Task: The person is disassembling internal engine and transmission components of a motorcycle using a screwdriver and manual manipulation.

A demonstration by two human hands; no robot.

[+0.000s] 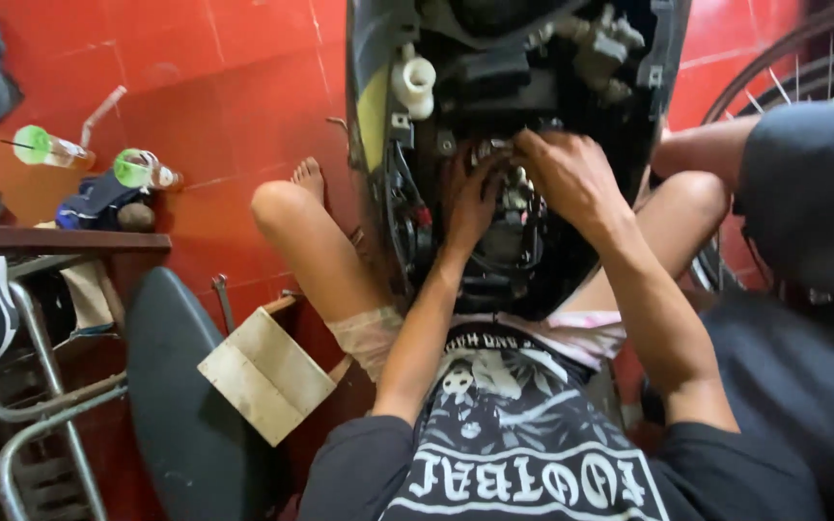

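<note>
Looking down from the head camera, an opened scooter body (523,145) stands between the person's bent knees on a red tiled floor (234,87), its cover off so that dark wiring, hoses, black housings and a white plastic cap (415,82) lie bare. Its panel edges are grey, with a yellow-green strip along the left rim.

Near the floor's upper left edge lie two clear plastic cups with green lids (41,147), one with a straw, beside a dark blue bundle (98,201). A pale, worn cardboard box (264,371) sits by the person's left knee, next to a black scooter seat (190,405) and grey metal tubing (21,425). A spoked wheel (803,68) shows at the upper right edge.

The left hand (475,198) is plunged into the middle of the compartment, fingers curled down among the cables; what it grips is hidden. The right hand (567,174) rests just beside it, fingers bent and pressed onto the same cluster of parts, and whether it holds anything cannot be told.
</note>
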